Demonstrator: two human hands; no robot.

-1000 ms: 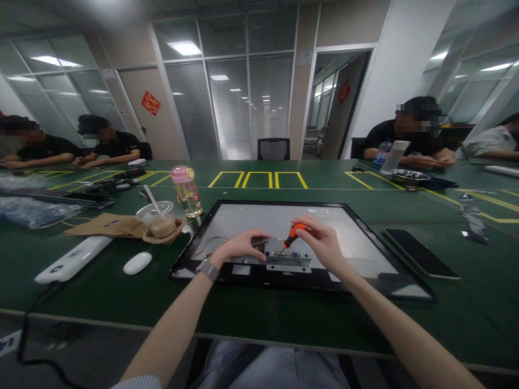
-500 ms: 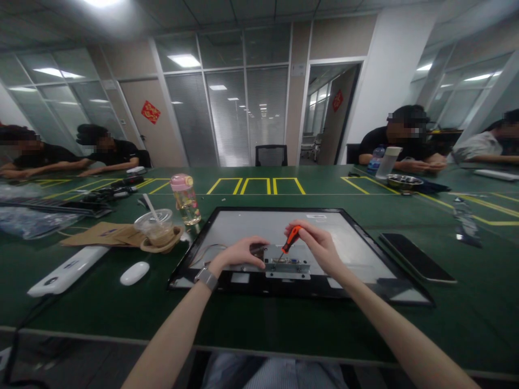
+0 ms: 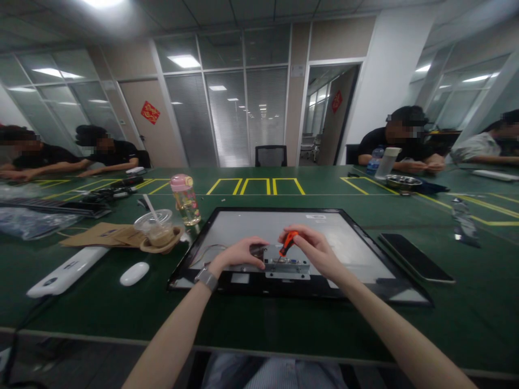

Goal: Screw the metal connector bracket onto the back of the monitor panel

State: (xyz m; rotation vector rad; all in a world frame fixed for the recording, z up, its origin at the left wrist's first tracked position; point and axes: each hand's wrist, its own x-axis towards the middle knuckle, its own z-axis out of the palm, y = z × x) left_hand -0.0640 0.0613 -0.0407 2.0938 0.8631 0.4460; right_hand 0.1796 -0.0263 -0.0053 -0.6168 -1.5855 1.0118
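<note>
A flat display panel with a black frame and grey back lies on the green table in front of me. On its near part sits a metal bracket with small connectors along it. My right hand is closed around an orange and black screwdriver, whose tip points down at the bracket's connectors. My left hand grips the left end of the bracket assembly between thumb and fingers. What lies inside the left palm is partly hidden.
Left of the panel are a white mouse, a white power strip, an iced drink cup and a pink-lidded bottle. A black phone-like slab lies to the right. Several people sit across the table.
My right hand and the screwdriver have shifted slightly left and down, and the handle is tilted a little more. My left hand stays on the bracket.
</note>
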